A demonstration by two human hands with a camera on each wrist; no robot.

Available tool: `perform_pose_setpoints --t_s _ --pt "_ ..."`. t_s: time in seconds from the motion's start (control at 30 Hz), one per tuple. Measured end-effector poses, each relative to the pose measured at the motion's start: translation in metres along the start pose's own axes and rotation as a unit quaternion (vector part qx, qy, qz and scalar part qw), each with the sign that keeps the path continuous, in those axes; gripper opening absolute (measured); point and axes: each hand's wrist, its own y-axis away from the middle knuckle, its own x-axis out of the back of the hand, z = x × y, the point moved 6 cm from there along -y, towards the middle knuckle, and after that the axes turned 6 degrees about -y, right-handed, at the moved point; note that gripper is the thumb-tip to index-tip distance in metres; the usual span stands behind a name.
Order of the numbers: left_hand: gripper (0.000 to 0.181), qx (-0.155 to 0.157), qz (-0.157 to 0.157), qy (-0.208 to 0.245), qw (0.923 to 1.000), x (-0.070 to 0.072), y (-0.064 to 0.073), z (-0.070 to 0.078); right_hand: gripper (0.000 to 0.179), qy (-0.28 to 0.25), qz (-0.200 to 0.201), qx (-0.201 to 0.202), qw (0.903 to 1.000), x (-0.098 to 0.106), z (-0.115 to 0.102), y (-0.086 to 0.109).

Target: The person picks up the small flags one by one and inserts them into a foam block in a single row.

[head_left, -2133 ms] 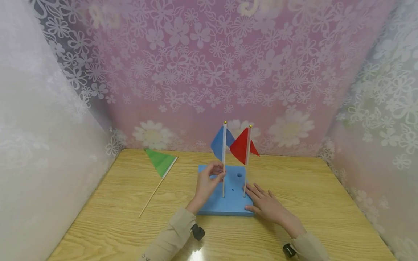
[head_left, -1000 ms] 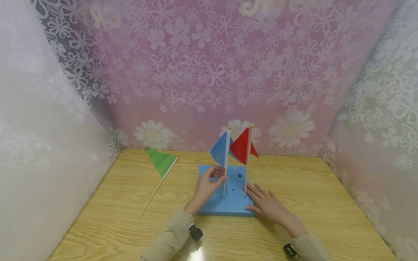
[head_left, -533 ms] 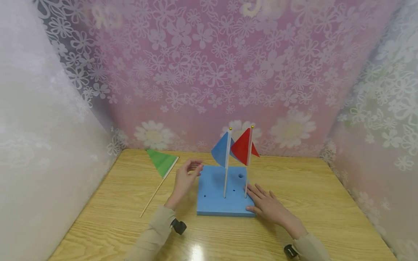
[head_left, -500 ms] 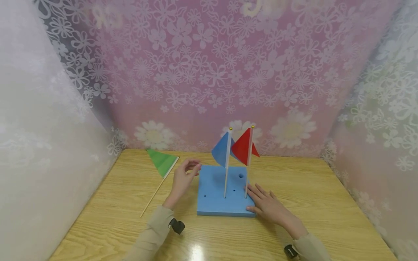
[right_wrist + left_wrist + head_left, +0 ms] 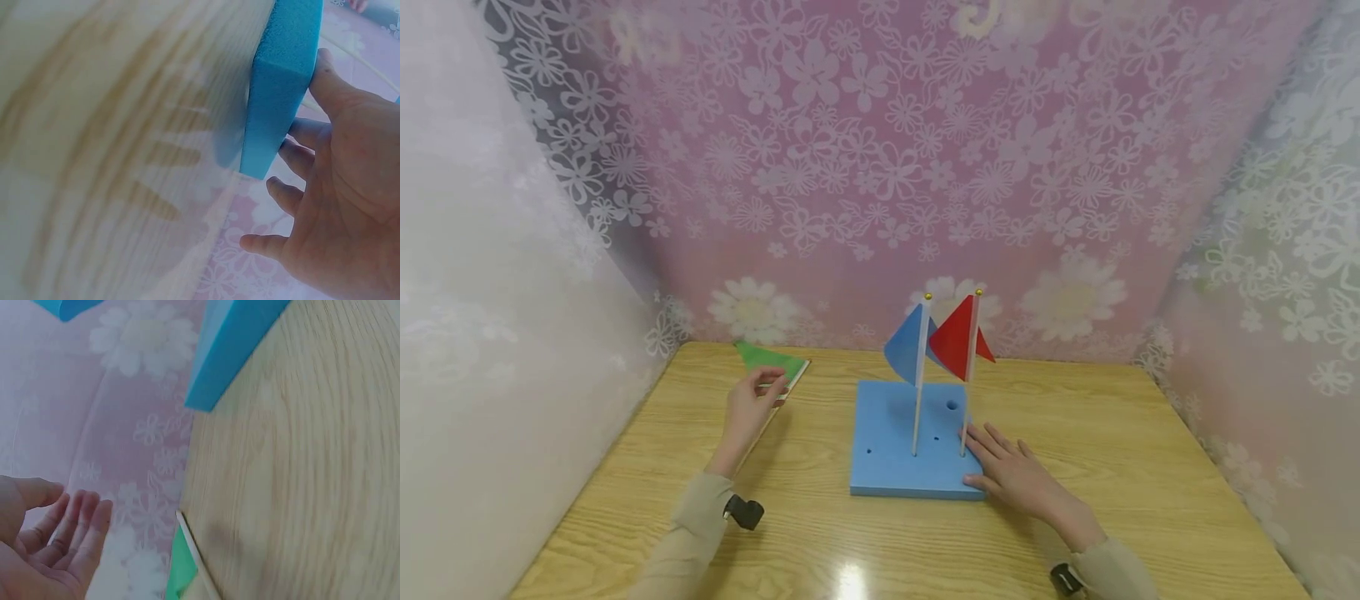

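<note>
My left hand (image 5: 747, 412) hovers over the green flag (image 5: 767, 360) lying on the table at the left, hiding part of its stick. In the left wrist view that hand (image 5: 53, 553) has loosely bent fingers around nothing, apart from the flag's stick (image 5: 195, 553). The right hand (image 5: 1022, 481) rests with spread fingers at the right edge of a blue foam block (image 5: 887, 475); the right wrist view shows its thumb and fingers along the block's side (image 5: 275, 106). A blue flag (image 5: 904, 346) and a red flag (image 5: 953, 340) stand upright in holes along the block's front.
The block has a vacant small hole (image 5: 869, 451) at front left, another small hole (image 5: 936, 438) near the middle and a larger hole (image 5: 952, 405) at the back. Wood-grain table (image 5: 820, 533) surrounds it, with a flowered pink backdrop (image 5: 880, 167) behind.
My left hand has let go of the blue flag's stick, leaving it standing in the block, and has moved left over the green flag. The right hand has stayed put.
</note>
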Motion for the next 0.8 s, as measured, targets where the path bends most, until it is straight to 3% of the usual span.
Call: perform_pose_setpoints --t_s 0.13,0.27,0.43,0.6,0.8 --pt "0.028 0.037 -0.025 -0.024 0.9987 0.014 0.003 -0.017 0.072 0.004 0.003 0.001 1.0000 0.000 -0.001 0.000" --pt "0.031 0.071 -0.086 -0.057 0.9921 0.023 0.009 -0.036 0.072 0.006 0.003 0.000 1.0000 0.000 0.000 0.000" --pt "0.029 0.083 -0.134 -0.108 0.9817 0.031 0.017 -0.048 0.072 0.004 0.002 -0.001 1.0000 -0.003 0.002 0.000" --pt "0.028 0.097 -0.120 -0.148 0.9768 0.032 0.020 -0.054 0.072 0.002 0.004 0.002 1.0000 -0.003 0.002 0.000" --pt "0.026 0.089 -0.102 -0.249 0.9590 0.026 0.023 -0.053 0.072 0.004 0.002 0.001 1.0000 -0.002 0.003 0.000"
